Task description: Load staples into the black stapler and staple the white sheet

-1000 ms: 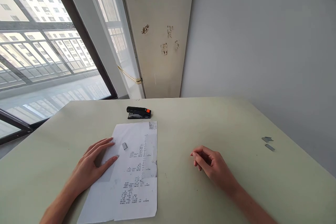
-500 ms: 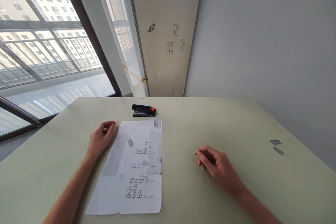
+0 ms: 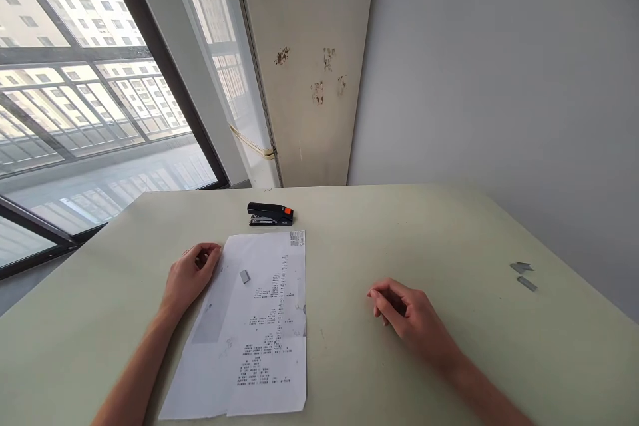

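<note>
My left hand [image 3: 192, 279] rests on the table beside the upper left edge of the printed paper sheets [image 3: 269, 373]. Its fingers are curled in towards the thumb, and I see nothing in them. On the sheets lies a small grey block of staples [image 3: 244, 276]. Just beyond their far edge stands a black stapler [image 3: 270, 214] with an orange patch. To the right of the paper, apart from it, my right hand [image 3: 407, 313] lies on the table, loosely closed with thumb and forefinger together and nothing visible between them.
Small grey strips, like staple pieces [image 3: 526, 283], lie towards the right edge of the pale green table [image 3: 449, 226]. A grey wall [image 3: 489, 80] rises on the right. Behind the table stands a stained beige panel [image 3: 309, 126], with large windows [image 3: 100, 113] on the left.
My left hand has sunk slightly, its thumb and fingertips now closer together. The whole view has shifted a little; the right hand, stapler and paper keep their places on the table.
</note>
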`<state>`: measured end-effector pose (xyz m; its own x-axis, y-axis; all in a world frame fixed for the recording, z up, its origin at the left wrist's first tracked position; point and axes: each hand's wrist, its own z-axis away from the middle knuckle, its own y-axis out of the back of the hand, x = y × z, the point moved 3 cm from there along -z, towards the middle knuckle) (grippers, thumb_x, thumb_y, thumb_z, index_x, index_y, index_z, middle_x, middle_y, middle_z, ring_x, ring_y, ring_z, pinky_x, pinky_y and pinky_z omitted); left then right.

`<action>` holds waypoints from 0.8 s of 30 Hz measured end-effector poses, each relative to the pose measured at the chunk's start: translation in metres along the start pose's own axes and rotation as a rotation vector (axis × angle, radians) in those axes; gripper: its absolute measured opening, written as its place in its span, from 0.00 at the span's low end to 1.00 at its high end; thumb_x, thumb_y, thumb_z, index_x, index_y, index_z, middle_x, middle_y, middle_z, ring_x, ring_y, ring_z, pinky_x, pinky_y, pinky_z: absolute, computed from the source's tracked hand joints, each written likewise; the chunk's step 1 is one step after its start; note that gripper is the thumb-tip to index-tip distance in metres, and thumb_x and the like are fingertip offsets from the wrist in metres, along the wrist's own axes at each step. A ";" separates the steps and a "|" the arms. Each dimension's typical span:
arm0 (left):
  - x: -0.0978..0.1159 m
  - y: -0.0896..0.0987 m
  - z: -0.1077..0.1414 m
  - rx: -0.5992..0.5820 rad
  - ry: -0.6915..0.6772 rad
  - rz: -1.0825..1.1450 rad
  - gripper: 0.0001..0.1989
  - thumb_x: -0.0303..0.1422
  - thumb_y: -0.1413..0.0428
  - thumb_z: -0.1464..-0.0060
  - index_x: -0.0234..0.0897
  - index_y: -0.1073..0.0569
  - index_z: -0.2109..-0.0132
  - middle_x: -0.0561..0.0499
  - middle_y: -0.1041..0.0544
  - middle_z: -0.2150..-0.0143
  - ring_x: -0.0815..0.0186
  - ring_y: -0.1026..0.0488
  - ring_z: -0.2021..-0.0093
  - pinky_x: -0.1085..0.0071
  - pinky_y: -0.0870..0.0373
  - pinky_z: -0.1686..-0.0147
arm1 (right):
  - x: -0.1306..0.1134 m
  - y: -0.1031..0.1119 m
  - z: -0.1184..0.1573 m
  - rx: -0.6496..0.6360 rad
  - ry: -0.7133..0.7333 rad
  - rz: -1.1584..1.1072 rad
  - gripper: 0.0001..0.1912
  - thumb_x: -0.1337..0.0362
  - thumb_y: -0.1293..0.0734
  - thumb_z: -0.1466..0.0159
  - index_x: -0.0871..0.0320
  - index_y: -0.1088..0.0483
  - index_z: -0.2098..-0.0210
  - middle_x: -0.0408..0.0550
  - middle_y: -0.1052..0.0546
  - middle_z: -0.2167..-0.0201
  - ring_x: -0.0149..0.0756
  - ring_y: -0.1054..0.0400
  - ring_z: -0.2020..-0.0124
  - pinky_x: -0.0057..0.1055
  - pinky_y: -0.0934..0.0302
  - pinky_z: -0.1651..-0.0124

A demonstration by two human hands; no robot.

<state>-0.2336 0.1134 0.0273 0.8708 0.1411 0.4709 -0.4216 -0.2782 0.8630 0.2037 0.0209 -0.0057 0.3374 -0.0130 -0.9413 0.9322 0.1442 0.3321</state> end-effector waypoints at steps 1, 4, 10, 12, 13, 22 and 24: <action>0.000 0.000 0.000 -0.002 -0.003 -0.004 0.22 0.52 0.50 0.42 0.43 0.20 0.56 0.50 0.19 0.65 0.60 0.25 0.65 0.67 0.31 0.63 | 0.000 0.000 0.000 -0.001 0.003 -0.003 0.19 0.47 0.37 0.27 0.54 0.26 0.65 0.43 0.26 0.73 0.34 0.39 0.74 0.30 0.43 0.72; 0.001 0.000 0.000 -0.007 -0.016 -0.015 0.22 0.52 0.50 0.42 0.43 0.20 0.56 0.50 0.19 0.63 0.59 0.25 0.64 0.67 0.31 0.62 | 0.001 0.000 0.000 -0.005 0.001 -0.016 0.18 0.48 0.37 0.27 0.53 0.27 0.64 0.42 0.26 0.73 0.33 0.39 0.74 0.30 0.44 0.72; 0.001 -0.001 -0.001 -0.008 -0.038 -0.035 0.22 0.51 0.50 0.42 0.44 0.20 0.56 0.50 0.19 0.61 0.59 0.25 0.62 0.66 0.30 0.61 | 0.002 -0.001 -0.001 -0.002 0.001 -0.009 0.18 0.48 0.37 0.27 0.53 0.26 0.64 0.43 0.26 0.73 0.34 0.39 0.74 0.30 0.44 0.72; 0.000 -0.001 -0.001 -0.005 -0.044 -0.039 0.22 0.51 0.50 0.42 0.43 0.20 0.56 0.49 0.19 0.61 0.59 0.25 0.62 0.66 0.30 0.61 | 0.002 -0.001 -0.001 0.000 0.001 -0.004 0.18 0.48 0.38 0.27 0.53 0.26 0.64 0.43 0.26 0.73 0.34 0.39 0.74 0.30 0.45 0.72; 0.000 -0.001 -0.001 -0.004 -0.047 -0.041 0.22 0.51 0.50 0.42 0.43 0.20 0.56 0.49 0.19 0.61 0.59 0.25 0.63 0.66 0.30 0.61 | 0.002 -0.001 -0.001 0.000 0.001 -0.004 0.18 0.48 0.37 0.27 0.53 0.26 0.64 0.43 0.26 0.73 0.34 0.39 0.74 0.30 0.45 0.72; 0.001 0.000 -0.004 -0.012 -0.042 -0.062 0.23 0.52 0.51 0.43 0.44 0.20 0.56 0.49 0.19 0.62 0.58 0.25 0.64 0.65 0.29 0.62 | -0.004 0.000 -0.004 -0.006 0.004 -0.039 0.17 0.49 0.37 0.28 0.54 0.27 0.65 0.42 0.26 0.73 0.33 0.39 0.75 0.29 0.44 0.73; 0.000 0.000 -0.005 -0.014 -0.035 -0.073 0.23 0.53 0.51 0.43 0.44 0.20 0.55 0.48 0.19 0.61 0.58 0.25 0.64 0.65 0.29 0.61 | -0.005 0.000 -0.004 -0.010 0.005 -0.038 0.17 0.50 0.37 0.28 0.54 0.27 0.65 0.43 0.25 0.73 0.33 0.38 0.75 0.29 0.44 0.73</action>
<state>-0.2348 0.1184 0.0278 0.9076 0.1271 0.4002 -0.3599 -0.2554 0.8973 0.2017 0.0253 -0.0017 0.3013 -0.0139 -0.9534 0.9429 0.1535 0.2958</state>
